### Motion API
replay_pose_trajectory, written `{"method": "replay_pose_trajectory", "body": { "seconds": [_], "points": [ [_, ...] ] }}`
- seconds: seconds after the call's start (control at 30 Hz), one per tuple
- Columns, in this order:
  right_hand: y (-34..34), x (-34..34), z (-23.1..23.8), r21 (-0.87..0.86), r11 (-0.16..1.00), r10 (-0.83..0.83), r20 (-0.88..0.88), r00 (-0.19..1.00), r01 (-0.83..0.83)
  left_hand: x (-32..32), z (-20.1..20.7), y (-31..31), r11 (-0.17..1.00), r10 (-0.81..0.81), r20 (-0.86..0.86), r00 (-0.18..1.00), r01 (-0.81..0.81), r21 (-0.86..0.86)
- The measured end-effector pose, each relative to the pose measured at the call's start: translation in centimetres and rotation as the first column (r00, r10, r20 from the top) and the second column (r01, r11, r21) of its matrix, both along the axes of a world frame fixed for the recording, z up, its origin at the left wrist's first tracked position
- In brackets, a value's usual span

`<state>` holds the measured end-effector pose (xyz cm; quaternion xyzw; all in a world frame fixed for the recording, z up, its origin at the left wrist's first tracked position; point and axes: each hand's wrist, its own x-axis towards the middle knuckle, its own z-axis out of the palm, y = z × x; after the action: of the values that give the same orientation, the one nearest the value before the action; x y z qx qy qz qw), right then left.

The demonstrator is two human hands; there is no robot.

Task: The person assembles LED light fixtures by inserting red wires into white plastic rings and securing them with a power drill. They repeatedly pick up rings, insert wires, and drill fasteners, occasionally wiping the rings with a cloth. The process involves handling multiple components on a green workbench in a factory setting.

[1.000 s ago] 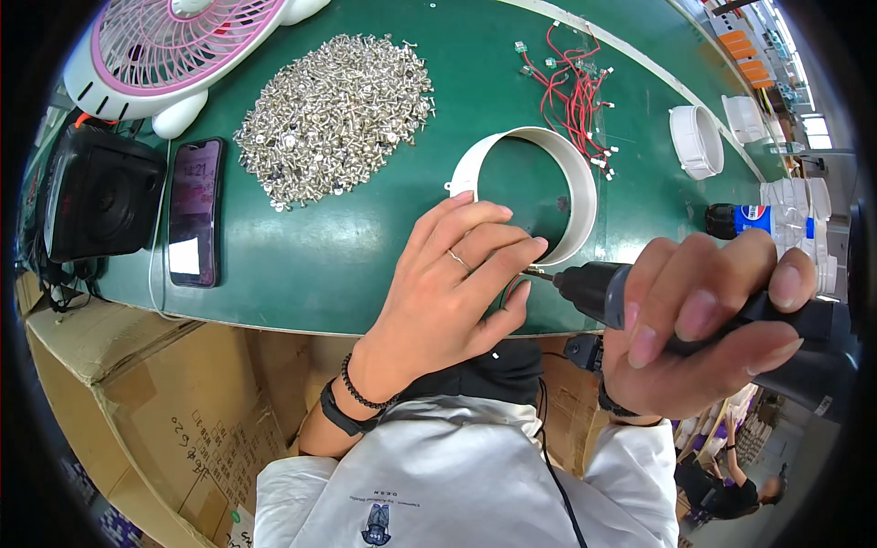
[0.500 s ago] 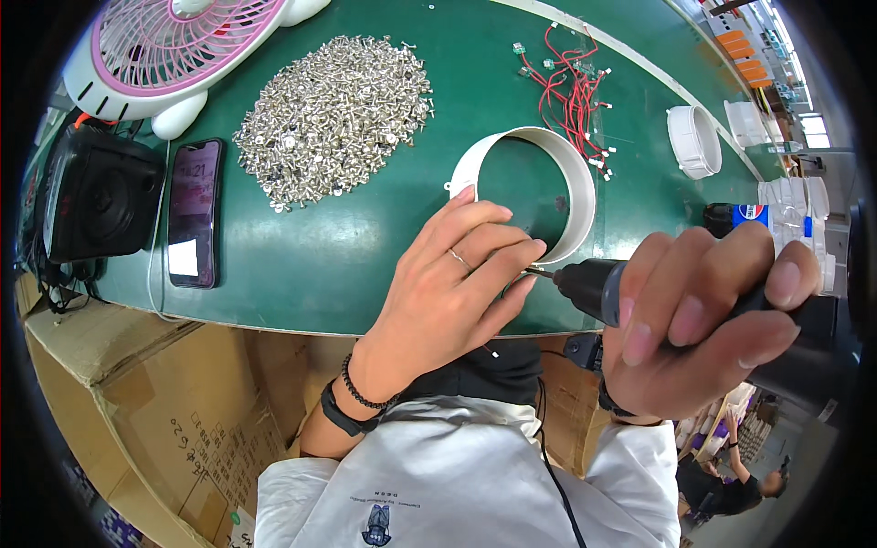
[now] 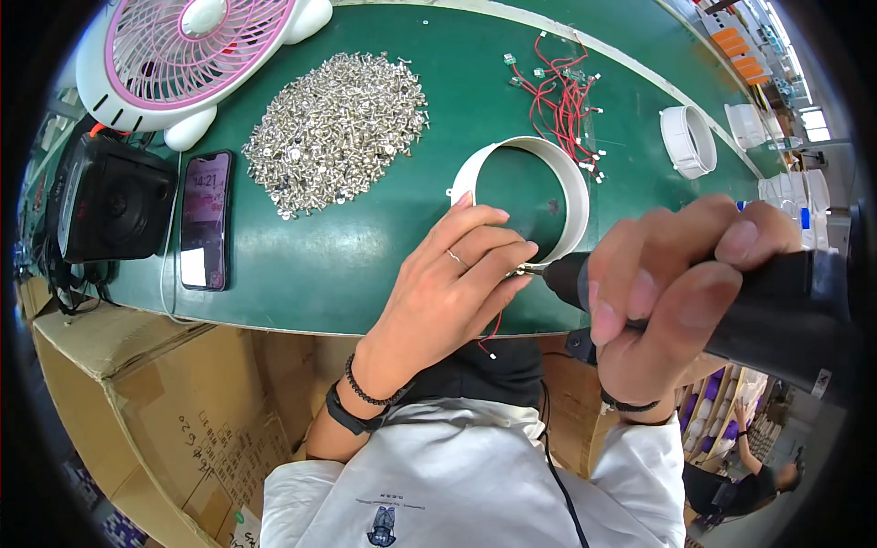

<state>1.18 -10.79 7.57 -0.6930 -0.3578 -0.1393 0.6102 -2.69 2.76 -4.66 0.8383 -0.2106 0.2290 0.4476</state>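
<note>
My left hand is closed on the near left side of a white plastic ring, which stands on its edge on the green table. My right hand grips a black electric screwdriver, held almost level. Its thin bit meets the ring's near edge right beside my left thumb and forefinger. A small piece at the tip is mostly covered by those fingers. Below my left hand hangs a short red wire with a white plug.
A heap of small screws lies beyond my left hand. Red wires lie behind the ring, with another white ring to their right. At left are a phone, a black speaker, a pink-and-white fan and a cardboard box.
My right hand has moved slightly left with the screwdriver, its fingers shifted around the body. More of the red wire shows under my left hand. The whole view has shifted a little.
</note>
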Motion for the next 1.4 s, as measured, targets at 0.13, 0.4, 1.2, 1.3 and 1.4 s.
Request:
{"method": "replay_pose_trajectory", "body": {
  "seconds": [0.13,0.4,1.2,1.3,1.4],
  "points": [
    [0.3,-0.1,0.3,-0.036,0.999,-0.036,0.020,0.999,0.037,0.0,0.0,0.0,1.000,-0.005,0.007,1.000,0.006,-0.019],
    [-1.4,-0.6,1.1,0.323,0.946,-0.024,-0.053,0.998,0.040,0.0,-0.8,-0.1,0.993,-0.034,-0.033,0.999,0.030,-0.116],
    [-9.2,-0.4,-10.5,-0.438,0.888,-0.227,-0.144,0.963,0.144,-0.5,4.5,-0.2,0.946,-0.032,0.081,0.996,0.004,0.324],
    [-8.9,-0.8,-10.6,-0.427,0.887,-0.272,-0.173,0.947,0.177,-0.6,6.6,0.0,0.977,-0.088,0.029,0.996,0.080,0.197],
    [-10.0,-1.4,-10.8,-0.397,0.882,-0.327,-0.129,0.936,0.254,0.6,11.8,0.3,0.983,-0.164,-0.085,0.983,0.170,0.073]
  ]
}}
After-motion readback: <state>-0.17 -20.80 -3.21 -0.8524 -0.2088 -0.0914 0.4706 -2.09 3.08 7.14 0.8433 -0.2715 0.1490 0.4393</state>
